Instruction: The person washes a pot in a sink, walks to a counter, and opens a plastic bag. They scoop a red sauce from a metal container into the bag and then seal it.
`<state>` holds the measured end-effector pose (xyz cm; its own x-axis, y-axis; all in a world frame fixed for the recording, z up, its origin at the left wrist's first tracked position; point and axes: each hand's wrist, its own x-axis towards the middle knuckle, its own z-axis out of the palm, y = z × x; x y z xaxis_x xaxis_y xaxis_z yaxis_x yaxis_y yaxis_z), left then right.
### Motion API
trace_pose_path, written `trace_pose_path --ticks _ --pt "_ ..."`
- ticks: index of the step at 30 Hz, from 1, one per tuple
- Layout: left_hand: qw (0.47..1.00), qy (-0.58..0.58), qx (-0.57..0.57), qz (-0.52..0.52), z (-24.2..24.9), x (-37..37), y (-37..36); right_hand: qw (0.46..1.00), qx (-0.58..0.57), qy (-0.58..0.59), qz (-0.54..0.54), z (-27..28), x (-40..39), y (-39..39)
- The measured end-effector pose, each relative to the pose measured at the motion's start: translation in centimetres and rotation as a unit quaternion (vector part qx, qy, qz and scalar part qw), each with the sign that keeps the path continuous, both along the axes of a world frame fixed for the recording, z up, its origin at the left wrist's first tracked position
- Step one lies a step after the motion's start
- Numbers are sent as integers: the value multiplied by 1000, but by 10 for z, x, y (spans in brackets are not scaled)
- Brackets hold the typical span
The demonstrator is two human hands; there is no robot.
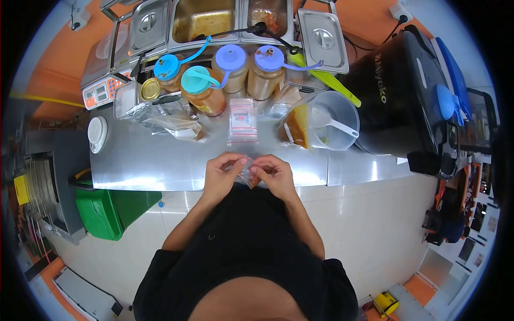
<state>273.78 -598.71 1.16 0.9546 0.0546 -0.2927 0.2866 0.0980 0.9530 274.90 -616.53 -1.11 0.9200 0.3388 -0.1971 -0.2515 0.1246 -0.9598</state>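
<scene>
Between my two hands, at the front edge of the steel counter, is a small clear plastic bag (246,172) with something reddish-brown low in it. My left hand (224,172) pinches the bag's left side near the top. On the other side, my right hand (274,174) grips it with thumb and fingers. Just beyond my hands lies a stack of small clear zip bags (243,121) with red lines. To its right leans a pouch of orange-brown sauce (296,127) against a clear plastic jug (334,115), which holds a white-handled utensil (342,128).
Several squeeze bottles with blue, teal and purple caps, such as the teal-capped bottle (204,99), stand behind. Crumpled plastic packaging (174,115) and a digital scale (99,95) are left. A large black Miyako container (393,96) stands right; steel food pans (203,27) line the back.
</scene>
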Motion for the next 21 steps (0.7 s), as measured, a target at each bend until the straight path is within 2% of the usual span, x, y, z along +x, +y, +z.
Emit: trace_pose_path --ticks 2,4,8,11,13,17,21 --pt "999 32 -15 -9 5 -1 0 999 31 27 4 9 0 0" --pt "995 -54 -76 -37 7 -2 0 999 10 -37 -7 11 3 4" --pt "995 -34 -89 -26 5 -4 4 997 67 -11 -31 8 3 9" --pt "998 -52 -44 5 -4 -11 5 994 88 4 -71 7 1 12" --pt "999 8 -31 -5 -8 -16 9 987 120 -24 -102 1 -1 16" --pt "1000 30 -1 -8 -2 -15 8 985 129 -18 -114 3 -4 19" --pt "995 -65 80 2 -4 -14 6 991 72 -67 -95 -10 -5 15"
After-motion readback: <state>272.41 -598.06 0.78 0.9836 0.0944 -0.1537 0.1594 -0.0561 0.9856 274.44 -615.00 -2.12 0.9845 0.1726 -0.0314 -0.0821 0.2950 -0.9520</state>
